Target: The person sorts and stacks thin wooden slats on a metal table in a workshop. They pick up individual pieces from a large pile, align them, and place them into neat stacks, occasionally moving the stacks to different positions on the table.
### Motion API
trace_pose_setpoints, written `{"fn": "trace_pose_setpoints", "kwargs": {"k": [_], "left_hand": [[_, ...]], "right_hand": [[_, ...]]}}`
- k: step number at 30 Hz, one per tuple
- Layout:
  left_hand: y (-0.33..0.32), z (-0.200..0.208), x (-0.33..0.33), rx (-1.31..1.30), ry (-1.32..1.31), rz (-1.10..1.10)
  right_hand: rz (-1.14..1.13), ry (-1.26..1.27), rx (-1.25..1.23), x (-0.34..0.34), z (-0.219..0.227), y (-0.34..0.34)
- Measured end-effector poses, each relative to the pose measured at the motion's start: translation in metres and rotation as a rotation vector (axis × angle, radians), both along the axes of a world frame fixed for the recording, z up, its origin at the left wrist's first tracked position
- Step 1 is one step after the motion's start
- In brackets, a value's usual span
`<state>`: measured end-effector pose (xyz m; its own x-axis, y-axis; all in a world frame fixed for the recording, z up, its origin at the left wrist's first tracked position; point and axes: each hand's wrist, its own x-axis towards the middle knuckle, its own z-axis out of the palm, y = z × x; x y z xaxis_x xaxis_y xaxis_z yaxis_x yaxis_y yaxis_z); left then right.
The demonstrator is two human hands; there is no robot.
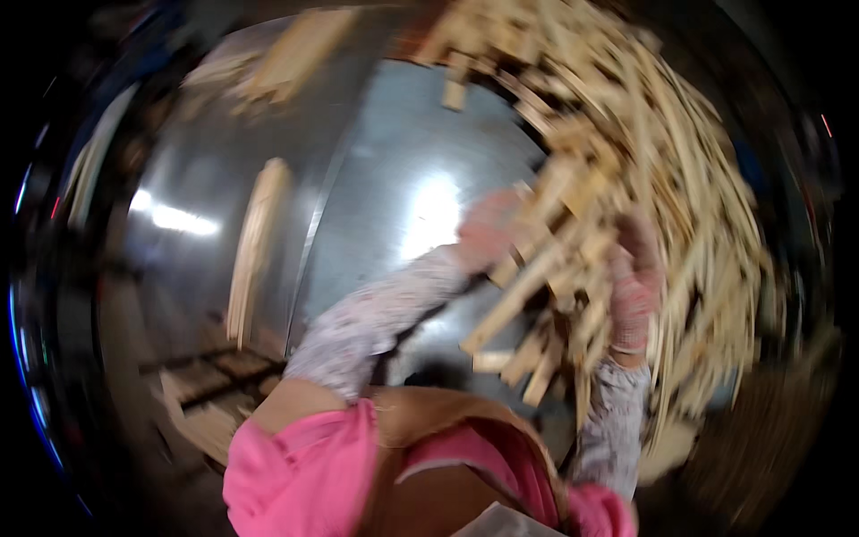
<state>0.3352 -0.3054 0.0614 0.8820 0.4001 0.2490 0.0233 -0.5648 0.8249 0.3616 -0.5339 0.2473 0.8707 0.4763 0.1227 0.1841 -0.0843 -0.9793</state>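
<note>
A large loose heap of pale wooden strips (pixel 698 242) covers the right side of a shiny metal table (pixel 358 206). My left hand (pixel 489 229), in a pinkish glove, reaches to the heap's left edge, against the ends of some shorter wooden pieces (pixel 559 192). On the other side of these pieces is my right hand (pixel 633 286), gloved the same way, with its fingers pointing away from me among the strips. Motion smears the fingers of both hands, so any grip on the wood cannot be made out.
A narrow stack of strips (pixel 257 251) lies lengthwise on the left metal surface (pixel 179 268). Farther back is another group of light boards (pixel 300 54). A seam (pixel 315 219) divides the metal top. Near my left elbow stands a dark frame with wood (pixel 219 376).
</note>
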Motion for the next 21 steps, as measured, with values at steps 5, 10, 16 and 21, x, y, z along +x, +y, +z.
{"fn": "trace_pose_setpoints", "kwargs": {"k": [5,10,16,21], "left_hand": [[-0.093,0.042,0.170,0.217,0.350,-0.293],[-0.088,0.053,0.173,0.073,0.628,-0.304],[-0.016,0.036,-0.032,-0.029,0.639,-0.183],[0.030,0.021,-0.213,-0.021,0.850,0.220]], "right_hand": [[-0.286,-0.272,-0.585,0.200,-0.198,-0.123],[-0.301,-0.355,-0.723,0.234,-0.209,-0.141],[-0.353,-0.244,-0.752,0.183,-0.097,-0.100],[-0.005,-0.361,-0.435,0.174,-0.106,-0.049]]}}
